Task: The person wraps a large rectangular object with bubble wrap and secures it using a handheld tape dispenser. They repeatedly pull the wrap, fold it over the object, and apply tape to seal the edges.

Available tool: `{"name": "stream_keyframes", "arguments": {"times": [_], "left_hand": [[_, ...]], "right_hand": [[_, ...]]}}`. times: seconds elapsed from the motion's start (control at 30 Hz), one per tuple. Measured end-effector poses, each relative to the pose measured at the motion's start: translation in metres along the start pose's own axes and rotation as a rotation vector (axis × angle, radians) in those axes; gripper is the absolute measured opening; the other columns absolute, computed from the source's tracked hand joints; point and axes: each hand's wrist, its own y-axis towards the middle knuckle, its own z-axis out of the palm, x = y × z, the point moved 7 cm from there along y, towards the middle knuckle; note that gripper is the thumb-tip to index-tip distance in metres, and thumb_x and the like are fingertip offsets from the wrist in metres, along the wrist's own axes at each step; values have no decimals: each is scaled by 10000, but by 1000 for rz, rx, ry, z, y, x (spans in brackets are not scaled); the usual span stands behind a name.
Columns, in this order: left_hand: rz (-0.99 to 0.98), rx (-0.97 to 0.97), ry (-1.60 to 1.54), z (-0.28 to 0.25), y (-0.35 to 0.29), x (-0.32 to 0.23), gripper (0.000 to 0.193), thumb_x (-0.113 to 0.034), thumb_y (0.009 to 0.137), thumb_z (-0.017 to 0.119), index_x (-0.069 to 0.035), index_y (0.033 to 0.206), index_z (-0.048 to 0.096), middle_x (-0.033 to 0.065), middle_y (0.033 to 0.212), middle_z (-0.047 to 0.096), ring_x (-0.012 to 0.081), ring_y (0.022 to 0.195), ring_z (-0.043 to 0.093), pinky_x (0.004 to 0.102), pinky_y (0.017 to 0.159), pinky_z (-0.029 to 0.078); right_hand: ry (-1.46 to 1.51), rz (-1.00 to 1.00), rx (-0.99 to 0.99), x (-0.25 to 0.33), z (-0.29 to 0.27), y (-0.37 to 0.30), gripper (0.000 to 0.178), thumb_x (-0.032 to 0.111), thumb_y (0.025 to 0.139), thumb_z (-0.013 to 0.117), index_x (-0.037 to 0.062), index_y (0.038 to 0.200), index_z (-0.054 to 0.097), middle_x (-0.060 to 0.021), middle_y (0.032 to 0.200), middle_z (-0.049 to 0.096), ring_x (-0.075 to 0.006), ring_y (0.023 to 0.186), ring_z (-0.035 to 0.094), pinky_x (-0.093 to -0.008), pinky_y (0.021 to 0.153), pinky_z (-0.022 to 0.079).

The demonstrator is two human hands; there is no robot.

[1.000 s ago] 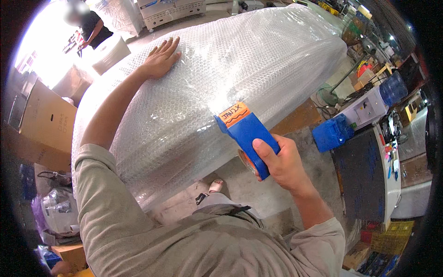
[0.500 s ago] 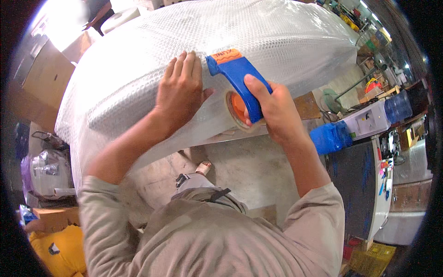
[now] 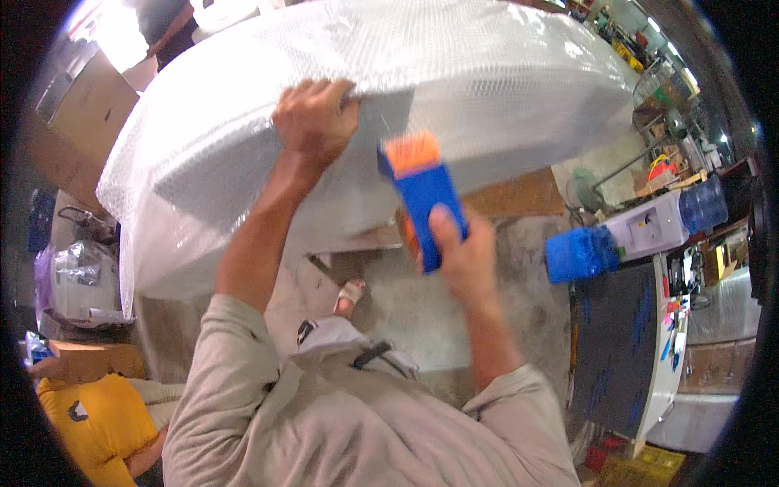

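If the left hand (image 3: 316,119) slips, the bubble wrap (image 3: 462,61) it seems clenched on could loosen; the right hand (image 3: 464,253) grips a blue tape dispenser (image 3: 428,197).

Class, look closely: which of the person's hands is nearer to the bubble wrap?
Left. The left hand is curled against the bubble wrap; the right hand is away from it, towards the body, holding the blue tape dispenser.

The tape dispenser (image 3: 432,207), toward one o'clock, is blurred. The left hand (image 3: 315,118), toward eleven, has fingertips hidden, possibly by wrap (image 3: 381,49).
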Motion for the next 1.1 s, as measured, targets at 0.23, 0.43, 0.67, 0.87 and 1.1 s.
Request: {"name": "stream_keyframes", "arguments": {"times": [0.23, 0.43, 0.67, 0.87, 1.1], "left_hand": [[-128, 248, -115, 2, 12, 9, 290, -116, 768, 752, -99, 1057, 759, 93, 1010, 750, 253, 945, 688, 436, 878, 523], [773, 323, -19, 30, -71, -61, 606, -261, 934, 583, 18, 1452, 436, 169, 1562, 389, 293, 1444, 356, 440, 1209, 292], [943, 824, 57, 119, -179, -20, 646, -264, 973, 459, 12, 1539, 315, 157, 1646, 240, 265, 1538, 191, 455, 1276, 75], [1370, 742, 511, 133, -212, -14, 718, -267, 965, 468, 55, 1558, 224, 146, 1672, 167, 271, 1551, 135, 421, 1282, 35], [881, 1289, 253, 121, -234, -37, 800, -495, 1011, 419, 105, 1522, 280, 244, 1606, 286, 389, 1510, 225, 441, 1262, 135]], "right_hand": [[-58, 2, -64, -138, 40, 74, 502, 459, 963, 665, -27, 837, 679, -34, 677, 635, -105, 620, 577, -319, 562, 481], [-144, 68, -35, -180, 34, 69, 576, 525, 941, 658, -45, 874, 707, -75, 706, 671, -164, 679, 648, -361, 640, 523], [-217, 244, -13, -295, 26, 26, 654, 595, 912, 641, -45, 1005, 736, -172, 821, 732, -274, 775, 710, -426, 734, 542], [-712, 174, 35, -288, 22, 31, 622, 588, 883, 650, -26, 923, 746, -266, 875, 730, -420, 802, 723, -491, 747, 554], [-380, 237, 127, -272, -4, -66, 579, 554, 819, 748, -21, 889, 749, -164, 722, 701, -249, 656, 686, -408, 619, 530]]}}
